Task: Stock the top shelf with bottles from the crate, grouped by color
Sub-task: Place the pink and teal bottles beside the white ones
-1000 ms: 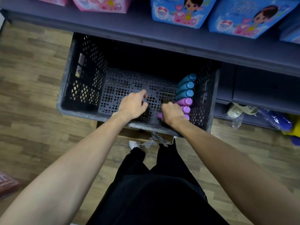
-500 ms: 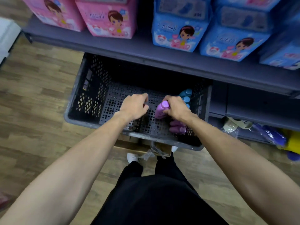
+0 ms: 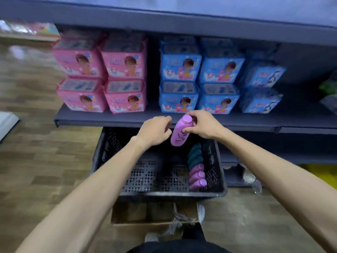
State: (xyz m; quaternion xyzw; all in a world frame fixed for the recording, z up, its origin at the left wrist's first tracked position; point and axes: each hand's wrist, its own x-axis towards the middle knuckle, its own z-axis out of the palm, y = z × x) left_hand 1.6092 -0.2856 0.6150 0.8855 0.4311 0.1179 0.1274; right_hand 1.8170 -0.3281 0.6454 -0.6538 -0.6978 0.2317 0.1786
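Overhead, the top shelf [image 3: 182, 24] sits well above the dark crate [image 3: 221, 190], so the lift is long. Purple bottle [image 3: 179, 131] hangs over the crate, pinched high up by the right hand [image 3: 202, 124] — a sideways grip that may slip. The left hand [image 3: 155, 131] hovers beside it, loosely curled, holding nothing — no backup if the bottle drops.

A wood-plank floor [image 3: 36, 161] in brown and grey tones runs along the left. Dark grey metal shelving [image 3: 109, 119] fills the upper view. On its middle shelf, pink packs [image 3: 102, 77] sit stacked toward the left end, blue packs [image 3: 209, 79] beside them toward the right. A cardboard box [image 3: 145, 216] rests on the floor below.
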